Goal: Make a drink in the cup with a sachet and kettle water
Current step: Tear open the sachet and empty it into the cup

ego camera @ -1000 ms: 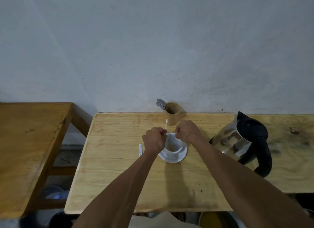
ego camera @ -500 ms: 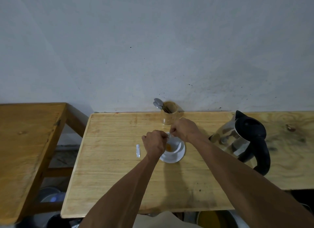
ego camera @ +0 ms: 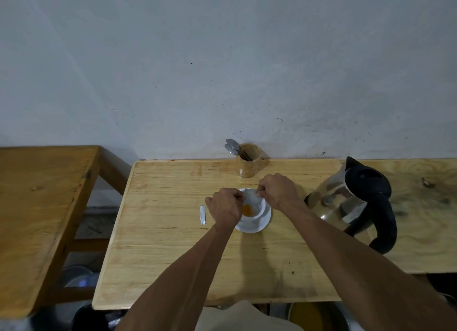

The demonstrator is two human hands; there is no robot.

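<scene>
Cup [ego camera: 254, 208], white, sits on a saucer [ego camera: 252, 225] mid-bench, nearer the back edge than the front. Orange powder [ego camera: 247, 209] lies in its bottom.

Left to right: a second wooden table [ego camera: 37, 207] stands apart off the bench's left edge. On the bench [ego camera: 160, 256], a torn-off strip [ego camera: 202, 215] lies flat just left of the left hand [ego camera: 225, 207]. That hand is closed, pinching one end of the sachet [ego camera: 251, 196] over the cup's left rim. The right hand [ego camera: 277, 191] is likewise closed, pinching the other end over the back rim. The sachet is stretched between them, right above the cup; whether it touches the rim I cannot tell. Behind, at the back edge, a wooden holder [ego camera: 248, 163] carries spoons [ego camera: 232, 146]. The kettle [ego camera: 351, 202] stands to the right, handle toward the front edge, near the right forearm.

By my judgement, the powder is going in and water is yet to come. Risks: a jerk on the sachet could scatter powder onto the saucer or bench; a knuckle pressing the rim could tip the cup, as it rides loose on the saucer. The right forearm passes close by the kettle, so a careless swing outward could knock it. Nothing blocks the reach to the kettle handle or spoons.
</scene>
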